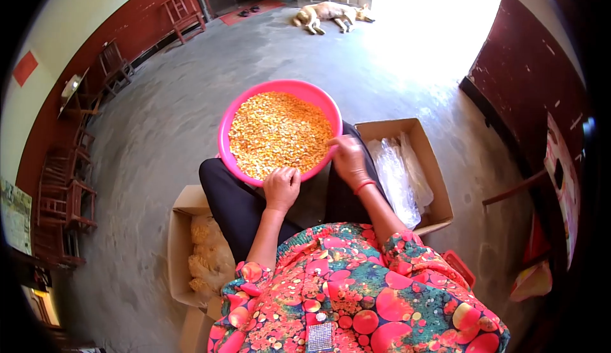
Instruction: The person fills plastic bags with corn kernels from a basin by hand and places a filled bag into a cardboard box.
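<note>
Spreading ahead of both grips, yellow-orange corn kernels [277, 130] lie in a round pink plastic basin [318, 96]. The left hand [282, 189] curls at its near rim, the blurred right hand [349, 161] at its right rim; whether either is clamped, I cannot tell. Rightward stands an open brown cardboard box [422, 152].

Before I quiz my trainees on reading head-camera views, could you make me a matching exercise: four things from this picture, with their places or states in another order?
Column one
1. Pink basin
2. Dog
3. Clear plastic bags
4. Red band

Column two
A. Around the wrist of the right hand
B. Lying on the floor
C. Filled with yellow-orange kernels
D. In the open box on the person's right

Pairs: 1-C, 2-B, 3-D, 4-A
</note>
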Available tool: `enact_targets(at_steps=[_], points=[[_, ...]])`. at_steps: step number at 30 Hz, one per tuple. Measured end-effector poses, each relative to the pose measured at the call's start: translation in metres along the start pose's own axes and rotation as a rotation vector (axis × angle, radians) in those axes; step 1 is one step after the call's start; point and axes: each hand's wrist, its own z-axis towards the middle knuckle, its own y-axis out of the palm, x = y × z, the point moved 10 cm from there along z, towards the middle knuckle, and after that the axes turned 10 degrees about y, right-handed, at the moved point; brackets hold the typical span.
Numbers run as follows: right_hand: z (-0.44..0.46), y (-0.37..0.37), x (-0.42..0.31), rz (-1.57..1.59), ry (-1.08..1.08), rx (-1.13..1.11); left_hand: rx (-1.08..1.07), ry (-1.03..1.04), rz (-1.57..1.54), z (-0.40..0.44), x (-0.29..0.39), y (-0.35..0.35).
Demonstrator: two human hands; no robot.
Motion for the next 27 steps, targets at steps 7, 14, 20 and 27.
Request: enact_targets(at_steps=[7,14,20,27], points=[[-0.066,-0.088,0.265,-0.09,0.793,0.045,0.021,-0.017,-0.013,-0.001,-0.001,-0.003],[-0.289,-0.129,0.325,-0.54,1.27,-0.236,0.054,-0.033,-0.032,-0.004,-0.004,-0.004],[-0.302,-0.111,0.328,-0.456,1.299,-0.288,0.097,-0.032,-0.027,-0.008,-0.004,-0.007],[-0.293,-0.102,0.333,-0.471,1.289,-0.34,0.113,-0.027,-0.047,-0.009,-0.004,-0.007]])
